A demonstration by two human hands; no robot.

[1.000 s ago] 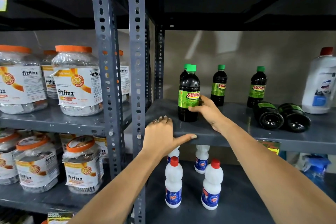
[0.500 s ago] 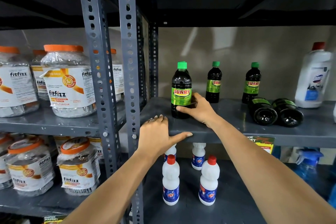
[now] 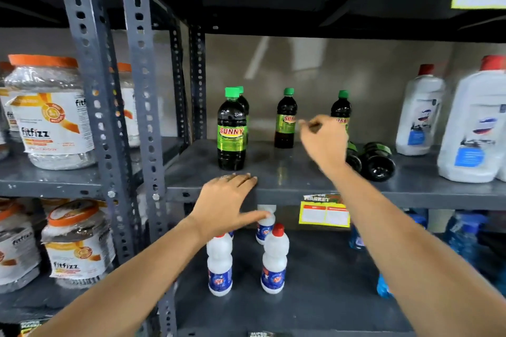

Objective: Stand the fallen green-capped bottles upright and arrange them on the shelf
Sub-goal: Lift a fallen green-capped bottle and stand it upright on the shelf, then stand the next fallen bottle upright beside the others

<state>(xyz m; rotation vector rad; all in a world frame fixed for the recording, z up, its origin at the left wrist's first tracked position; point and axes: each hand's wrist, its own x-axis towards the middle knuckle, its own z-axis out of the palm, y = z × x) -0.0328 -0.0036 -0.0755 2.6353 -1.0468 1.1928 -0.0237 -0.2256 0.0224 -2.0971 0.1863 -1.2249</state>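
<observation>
A dark green-capped Sunny bottle (image 3: 232, 131) stands upright at the front left of the grey shelf (image 3: 287, 186), with another partly hidden right behind it. Two more green-capped bottles stand at the back, one (image 3: 285, 119) in the middle and one (image 3: 341, 107) partly behind my right hand. Two fallen bottles (image 3: 377, 160) lie on their sides to the right, bases facing me. My right hand (image 3: 324, 141) hovers empty above the shelf, fingers loosely curled, just left of the fallen bottles. My left hand (image 3: 228, 204) rests flat on the shelf's front edge, below the front bottle.
Large white red-capped jugs (image 3: 420, 115) stand at the shelf's right end. Small white red-capped bottles (image 3: 274, 260) stand on the shelf below, with blue spray bottles (image 3: 465, 230) to their right. Orange-lidded Fitfizz jars (image 3: 52, 115) fill the left rack. A yellow price tag (image 3: 324, 213) hangs from the shelf edge.
My right hand has let go of the front Sunny bottle, which stays upright, and has moved right toward the fallen bottles. My left hand stays on the shelf edge.
</observation>
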